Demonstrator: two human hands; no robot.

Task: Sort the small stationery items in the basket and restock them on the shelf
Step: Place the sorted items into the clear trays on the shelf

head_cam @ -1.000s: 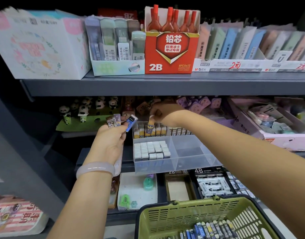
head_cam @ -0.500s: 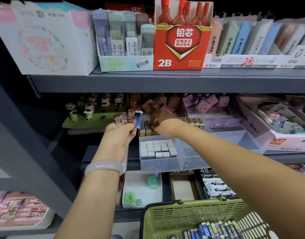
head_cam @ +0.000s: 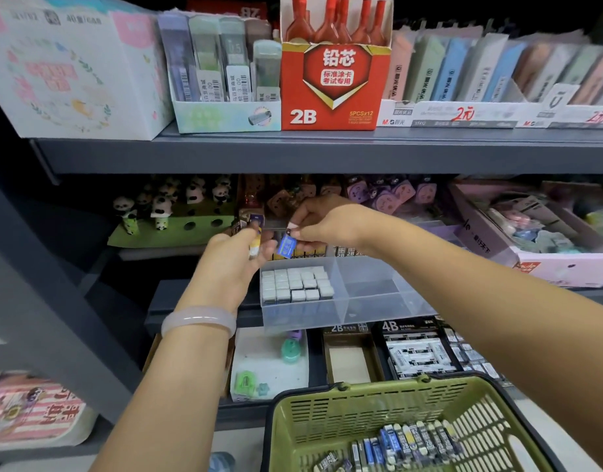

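My left hand (head_cam: 233, 258) grips a small bunch of lead refill cases (head_cam: 250, 226), their tops sticking up above the fingers. Just to its right, my right hand (head_cam: 322, 223) pinches a blue lead case (head_cam: 286, 246) by its top. Both hands hover over the back of a clear plastic divided box (head_cam: 371, 301) on the middle shelf. A row of 2B cases (head_cam: 341, 251) stands behind the box, and white erasers (head_cam: 296, 282) fill its left compartment. The green basket (head_cam: 327, 420) at the bottom right holds several more lead cases (head_cam: 405, 444).
The upper shelf edge (head_cam: 327, 151) runs above my hands, carrying a red 2B lead box (head_cam: 334, 86) and pastel boxes. Panda figures (head_cam: 164, 206) stand left of my hands, a pink carton (head_cam: 538, 243) to the right. Eraser trays (head_cam: 416, 352) lie below.
My right hand has come back from the row of cases behind the box and now pinches the blue case that my left hand held out. The camera has moved closer.
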